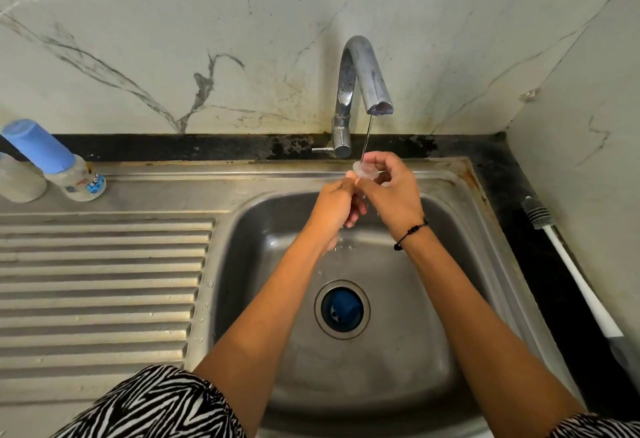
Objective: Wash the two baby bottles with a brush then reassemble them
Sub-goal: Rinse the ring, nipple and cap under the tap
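Note:
Under a thin stream from the tap (363,81), both my hands hold a small clear teat (365,169) over the steel sink (450,264). My right hand (391,192) pinches the teat from above. My left hand (337,205) is curled just below and left of it, fingers touching its lower part. An assembled baby bottle with a blue cap (55,160) stands at the far left on the drainboard. Beside it at the frame edge stands a clear bottle body (19,178). A blue part (341,308) lies in the sink's drain. The bottle brush (575,271) lies on the black counter at right.
The ribbed steel drainboard (97,282) fills the left side. A marble wall rises behind the sink and on the right. The tap lever (323,149) points left. A zebra-striped garment shows at the bottom edge.

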`<state>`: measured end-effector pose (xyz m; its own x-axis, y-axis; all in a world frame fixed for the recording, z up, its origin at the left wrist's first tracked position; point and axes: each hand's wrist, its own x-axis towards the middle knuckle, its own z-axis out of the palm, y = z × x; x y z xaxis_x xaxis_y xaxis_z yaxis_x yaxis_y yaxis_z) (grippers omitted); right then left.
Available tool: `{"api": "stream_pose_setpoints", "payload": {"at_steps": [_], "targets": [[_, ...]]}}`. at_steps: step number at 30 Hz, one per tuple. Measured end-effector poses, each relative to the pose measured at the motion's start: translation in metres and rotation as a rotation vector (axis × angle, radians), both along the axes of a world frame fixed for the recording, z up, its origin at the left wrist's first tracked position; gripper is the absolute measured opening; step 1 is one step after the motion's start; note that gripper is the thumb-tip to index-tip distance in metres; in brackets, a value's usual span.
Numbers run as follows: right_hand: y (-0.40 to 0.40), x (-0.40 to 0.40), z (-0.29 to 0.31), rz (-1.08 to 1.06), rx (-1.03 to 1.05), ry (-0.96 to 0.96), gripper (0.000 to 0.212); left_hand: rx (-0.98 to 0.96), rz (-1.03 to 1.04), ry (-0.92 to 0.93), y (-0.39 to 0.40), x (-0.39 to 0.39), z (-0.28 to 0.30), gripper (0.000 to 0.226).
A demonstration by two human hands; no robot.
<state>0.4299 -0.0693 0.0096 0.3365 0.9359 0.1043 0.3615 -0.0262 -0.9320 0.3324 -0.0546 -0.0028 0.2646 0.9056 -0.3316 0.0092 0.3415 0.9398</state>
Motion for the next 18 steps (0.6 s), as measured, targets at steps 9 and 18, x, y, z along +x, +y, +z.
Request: {"api": "stream_pose_setpoints", "payload": {"at_steps": [9,18], "targets": [[-0.006,-0.007,0.000,0.001,0.308,-0.424,0.033,-0.060,0.042,0.021,-0.004,-0.006,-0.012,0.023],[-0.002,-0.014,-0.004,-0.015,0.149,-0.468,0.025,-0.079,0.131,0.029,-0.002,-0.011,-0.015,0.027]]}}
